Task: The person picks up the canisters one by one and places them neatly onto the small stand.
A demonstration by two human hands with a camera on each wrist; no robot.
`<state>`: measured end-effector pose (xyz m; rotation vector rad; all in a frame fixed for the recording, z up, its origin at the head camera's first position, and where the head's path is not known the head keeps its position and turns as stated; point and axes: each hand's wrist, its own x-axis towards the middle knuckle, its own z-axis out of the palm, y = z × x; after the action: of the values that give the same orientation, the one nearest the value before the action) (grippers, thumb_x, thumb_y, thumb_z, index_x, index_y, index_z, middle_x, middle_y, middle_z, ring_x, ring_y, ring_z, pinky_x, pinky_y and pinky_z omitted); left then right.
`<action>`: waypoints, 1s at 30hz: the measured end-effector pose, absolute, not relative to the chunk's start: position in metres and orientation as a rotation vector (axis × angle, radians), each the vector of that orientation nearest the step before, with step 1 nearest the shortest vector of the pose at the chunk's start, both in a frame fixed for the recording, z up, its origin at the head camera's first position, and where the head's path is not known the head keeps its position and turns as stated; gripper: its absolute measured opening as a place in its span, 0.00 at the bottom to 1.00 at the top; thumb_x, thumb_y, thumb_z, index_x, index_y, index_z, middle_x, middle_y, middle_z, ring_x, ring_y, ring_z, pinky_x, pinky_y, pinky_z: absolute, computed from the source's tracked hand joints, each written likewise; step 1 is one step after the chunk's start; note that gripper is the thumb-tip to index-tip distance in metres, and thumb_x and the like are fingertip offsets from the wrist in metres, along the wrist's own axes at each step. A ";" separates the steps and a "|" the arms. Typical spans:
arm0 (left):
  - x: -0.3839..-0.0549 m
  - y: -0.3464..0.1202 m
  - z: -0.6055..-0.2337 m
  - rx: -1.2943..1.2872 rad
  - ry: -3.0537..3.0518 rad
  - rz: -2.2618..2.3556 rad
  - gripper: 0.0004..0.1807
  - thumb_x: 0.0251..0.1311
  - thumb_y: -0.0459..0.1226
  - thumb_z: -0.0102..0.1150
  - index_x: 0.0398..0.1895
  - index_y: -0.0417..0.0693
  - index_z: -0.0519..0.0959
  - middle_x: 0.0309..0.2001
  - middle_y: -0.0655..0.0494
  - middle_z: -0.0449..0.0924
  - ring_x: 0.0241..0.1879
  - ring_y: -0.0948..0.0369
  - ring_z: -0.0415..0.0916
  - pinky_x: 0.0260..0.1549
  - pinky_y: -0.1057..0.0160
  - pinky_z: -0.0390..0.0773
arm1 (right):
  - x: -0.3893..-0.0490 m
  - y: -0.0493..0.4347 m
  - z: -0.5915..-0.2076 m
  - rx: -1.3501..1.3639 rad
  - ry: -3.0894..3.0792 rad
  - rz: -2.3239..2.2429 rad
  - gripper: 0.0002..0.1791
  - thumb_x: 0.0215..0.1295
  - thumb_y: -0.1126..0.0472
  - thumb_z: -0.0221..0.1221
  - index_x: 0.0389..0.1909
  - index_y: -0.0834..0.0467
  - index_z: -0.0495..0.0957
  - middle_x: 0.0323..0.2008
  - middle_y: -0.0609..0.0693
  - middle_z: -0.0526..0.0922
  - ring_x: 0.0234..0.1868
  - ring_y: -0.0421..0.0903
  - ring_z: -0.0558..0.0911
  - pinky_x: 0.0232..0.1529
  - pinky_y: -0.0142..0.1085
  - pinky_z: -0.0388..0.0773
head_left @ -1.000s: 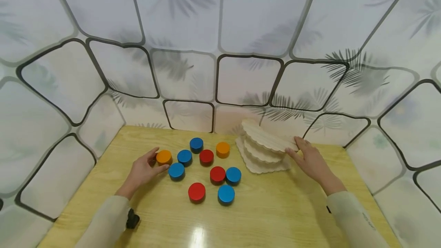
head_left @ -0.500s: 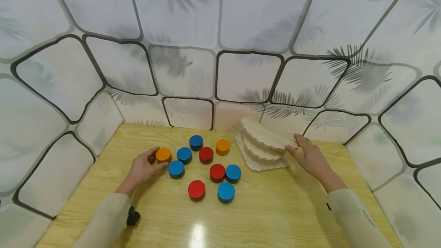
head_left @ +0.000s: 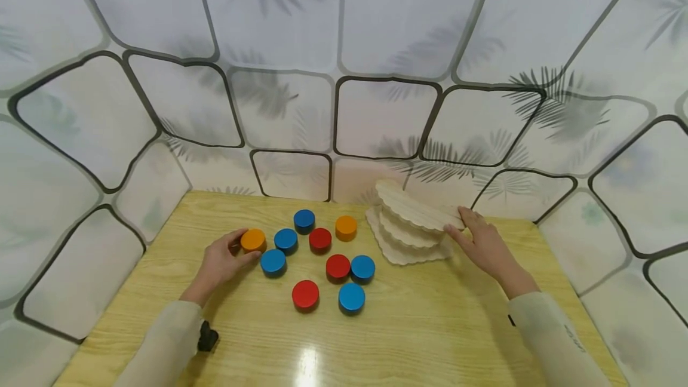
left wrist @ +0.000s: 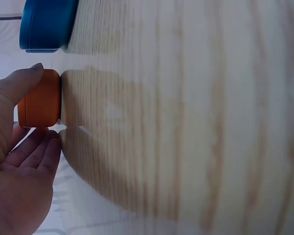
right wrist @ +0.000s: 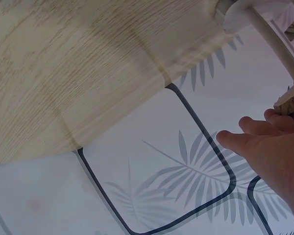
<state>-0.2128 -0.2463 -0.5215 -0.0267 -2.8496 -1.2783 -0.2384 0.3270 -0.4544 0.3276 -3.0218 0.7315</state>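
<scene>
My left hand [head_left: 220,263] has its thumb on one side of an orange round tin [head_left: 253,240] and its fingers on the other. In the left wrist view this orange tin [left wrist: 43,103] sits on the table, and a blue tin [left wrist: 48,24] is close beside it. My right hand [head_left: 486,246] pinches the right end of the top tier of a pale wooden three-tier stand [head_left: 411,205] with scalloped edges. In the right wrist view the fingers of my right hand [right wrist: 264,142] reach to the wooden stand [right wrist: 279,44], mostly cut off by the frame.
Mid-table are several blue tins [head_left: 273,262], a few red tins [head_left: 305,295] and a second orange tin [head_left: 346,227]. Behind the wooden table [head_left: 419,339] rises a patterned fabric wall [head_left: 387,118], which also encloses both sides. The stand is close to the back wall.
</scene>
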 end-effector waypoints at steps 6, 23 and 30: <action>-0.211 -0.246 -0.521 -0.014 -2.842 -1.286 0.37 0.68 0.40 0.71 0.75 0.33 0.68 0.68 0.30 0.76 0.64 0.37 0.77 0.66 0.39 0.78 | -0.238 0.326 -0.455 0.321 -3.020 0.727 0.46 0.82 0.37 0.48 0.84 0.67 0.48 0.81 0.74 0.53 0.79 0.77 0.53 0.76 0.74 0.49; -0.214 -0.245 -0.516 0.025 -2.774 -1.327 0.38 0.68 0.44 0.71 0.74 0.33 0.69 0.66 0.31 0.78 0.61 0.39 0.79 0.62 0.41 0.81 | -0.239 0.327 -0.456 0.314 -3.041 0.737 0.47 0.83 0.36 0.46 0.84 0.66 0.47 0.81 0.73 0.51 0.79 0.77 0.52 0.76 0.74 0.46; -0.219 -0.235 -0.505 0.016 -2.686 -1.416 0.38 0.67 0.46 0.72 0.73 0.36 0.71 0.67 0.34 0.78 0.62 0.41 0.80 0.63 0.44 0.81 | -0.238 0.327 -0.455 0.320 -3.032 0.741 0.46 0.83 0.37 0.46 0.84 0.66 0.47 0.81 0.73 0.52 0.80 0.76 0.53 0.76 0.75 0.46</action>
<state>-0.2188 -0.2354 -0.5047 0.0164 -2.6865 -1.4163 -0.2378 0.3267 -0.4547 0.3196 -3.0319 0.7409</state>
